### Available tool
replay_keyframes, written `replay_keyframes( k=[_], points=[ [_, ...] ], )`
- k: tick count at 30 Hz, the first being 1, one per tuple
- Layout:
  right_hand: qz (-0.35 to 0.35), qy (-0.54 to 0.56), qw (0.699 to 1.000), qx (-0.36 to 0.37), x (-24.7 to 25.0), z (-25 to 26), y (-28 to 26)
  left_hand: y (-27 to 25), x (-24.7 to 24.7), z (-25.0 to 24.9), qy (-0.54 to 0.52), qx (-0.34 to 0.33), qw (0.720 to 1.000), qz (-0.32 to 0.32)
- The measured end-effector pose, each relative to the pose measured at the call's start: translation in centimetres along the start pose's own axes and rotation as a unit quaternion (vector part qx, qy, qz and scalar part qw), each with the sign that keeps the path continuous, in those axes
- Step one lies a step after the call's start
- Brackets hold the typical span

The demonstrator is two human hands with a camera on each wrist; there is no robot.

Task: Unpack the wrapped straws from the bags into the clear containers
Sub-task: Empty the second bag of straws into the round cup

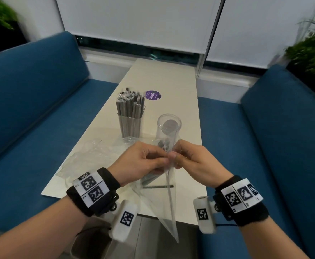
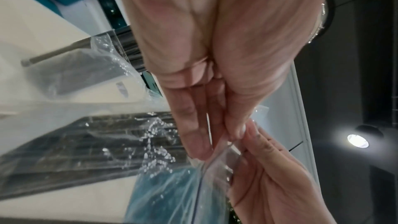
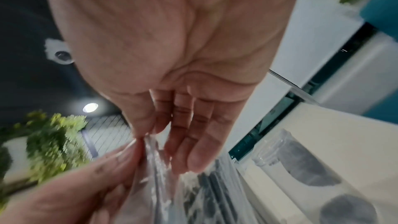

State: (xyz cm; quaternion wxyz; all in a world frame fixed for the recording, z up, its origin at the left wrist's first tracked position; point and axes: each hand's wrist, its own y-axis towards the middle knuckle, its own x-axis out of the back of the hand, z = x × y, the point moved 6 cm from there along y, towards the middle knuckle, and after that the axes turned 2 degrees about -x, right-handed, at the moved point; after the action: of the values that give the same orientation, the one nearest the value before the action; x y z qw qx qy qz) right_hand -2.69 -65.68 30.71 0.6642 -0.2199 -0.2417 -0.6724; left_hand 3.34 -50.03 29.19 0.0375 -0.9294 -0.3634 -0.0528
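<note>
Opening of a clear bag was the step in hand, judged from the grip. Its top edge was pinched by the left hand and the right hand, thumbs and fingers closed on the plastic, above the table. Wrapped straws were seen inside the bag. One container was already filled; the empty container stood just behind the hands. Next, the two edges probably needed to be pulled apart.
</note>
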Motion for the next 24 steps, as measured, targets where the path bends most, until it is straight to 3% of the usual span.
replay_keyframes(
  k=[6, 12, 16, 19, 21, 24],
  points=[
    [-0.066, -0.096, 0.993, 0.004, 0.8, 1.2, 0.2, 0.1, -0.2, -0.3, -0.025, 0.012, 0.996, -0.087],
    [-0.135, -0.162, 0.974, -0.080, 3.6, -0.5, -1.0, 0.3, 1.8, -0.7, -0.082, 0.013, 0.986, -0.144],
    [-0.125, 0.008, 0.991, -0.042, 1.6, 1.9, -0.4, 0.4, -0.1, -1.0, -0.097, 0.044, 0.989, -0.104],
    [-0.098, 0.062, 0.993, -0.032, 0.4, 2.1, -0.4, 0.3, -0.2, -1.0, -0.086, 0.036, 0.990, -0.103],
    [-0.079, 0.044, 0.995, -0.046, -0.3, 1.5, -0.8, 0.2, 0.1, -1.0, -0.093, 0.034, 0.989, -0.113],
    [-0.057, -0.087, 0.990, -0.096, -0.6, -0.4, -1.3, 0.2, 0.7, -0.3, -0.136, 0.056, 0.981, -0.131]
  ],
)
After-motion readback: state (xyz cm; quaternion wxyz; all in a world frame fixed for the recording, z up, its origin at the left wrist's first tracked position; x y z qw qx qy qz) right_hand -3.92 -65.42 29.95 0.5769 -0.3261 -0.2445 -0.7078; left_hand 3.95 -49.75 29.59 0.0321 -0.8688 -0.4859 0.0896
